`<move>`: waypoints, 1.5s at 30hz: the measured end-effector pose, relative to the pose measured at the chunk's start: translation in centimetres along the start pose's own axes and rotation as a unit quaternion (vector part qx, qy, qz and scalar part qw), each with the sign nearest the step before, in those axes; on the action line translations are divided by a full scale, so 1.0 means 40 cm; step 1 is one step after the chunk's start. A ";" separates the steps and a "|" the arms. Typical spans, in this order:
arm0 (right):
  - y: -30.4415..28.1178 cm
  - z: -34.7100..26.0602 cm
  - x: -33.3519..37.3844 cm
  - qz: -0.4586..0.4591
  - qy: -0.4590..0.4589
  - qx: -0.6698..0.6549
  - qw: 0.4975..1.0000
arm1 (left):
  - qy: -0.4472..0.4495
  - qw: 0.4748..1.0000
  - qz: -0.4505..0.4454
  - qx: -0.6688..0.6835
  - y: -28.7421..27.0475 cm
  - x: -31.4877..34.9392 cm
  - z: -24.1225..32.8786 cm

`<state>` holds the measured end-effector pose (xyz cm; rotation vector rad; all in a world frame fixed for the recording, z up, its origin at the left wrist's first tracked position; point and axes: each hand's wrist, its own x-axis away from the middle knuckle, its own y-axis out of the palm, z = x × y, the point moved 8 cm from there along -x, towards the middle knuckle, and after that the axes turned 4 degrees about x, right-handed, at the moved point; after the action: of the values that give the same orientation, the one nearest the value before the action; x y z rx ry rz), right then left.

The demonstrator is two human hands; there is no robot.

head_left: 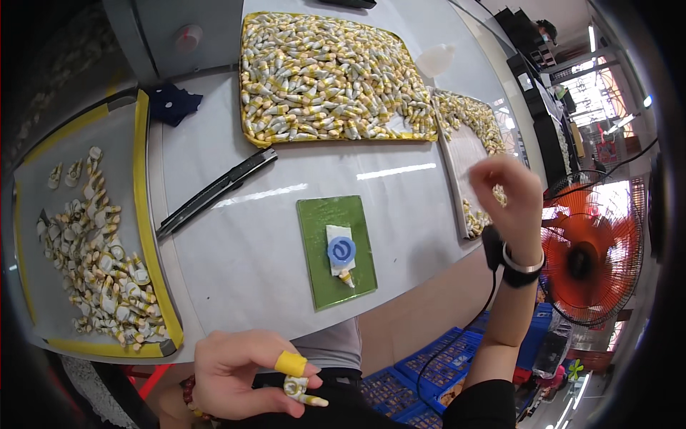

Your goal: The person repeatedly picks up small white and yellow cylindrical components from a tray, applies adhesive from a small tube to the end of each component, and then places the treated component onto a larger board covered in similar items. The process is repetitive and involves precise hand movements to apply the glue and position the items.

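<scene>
My left hand is at the table's near edge, with yellow tape wrapped round one finger. Thumb and forefinger pinch a small white-and-yellow moulded piece with a pale pointed tip. My right hand is raised over the narrow tray of similar pieces on the right. Its fingers are curled and blurred, and I cannot see what is between them. Between the hands a green board lies on the table, bearing a round blue part on a white pad, with one small piece poking out below it.
A big yellow-edged tray heaped with pieces stands at the back. Another yellow-edged tray, partly filled, is at the left beside a long black tool. Blue crates and an orange fan stand at the right. A cable runs from my right wrist.
</scene>
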<state>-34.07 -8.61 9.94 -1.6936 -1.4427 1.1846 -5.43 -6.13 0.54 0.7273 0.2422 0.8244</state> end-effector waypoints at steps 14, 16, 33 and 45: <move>0.212 -0.276 0.066 -0.131 -0.290 0.071 0.945 | 0.070 0.997 -0.008 -0.032 -0.014 0.012 0.024; 0.215 -0.282 0.062 -0.138 -0.288 0.065 0.945 | 0.116 0.991 -0.007 -0.062 -0.018 0.015 0.035; 0.167 -0.375 0.110 -0.063 -0.121 -0.292 0.947 | 0.240 0.931 -0.080 -0.264 0.039 0.008 0.088; 0.190 -0.396 0.098 -0.125 -0.140 -0.349 0.918 | 0.287 0.902 -0.050 -0.317 0.051 0.015 0.108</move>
<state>-16.49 -4.92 8.85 -1.7284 -2.3924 0.8361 -4.22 -6.89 5.16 -0.1575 0.5031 0.9360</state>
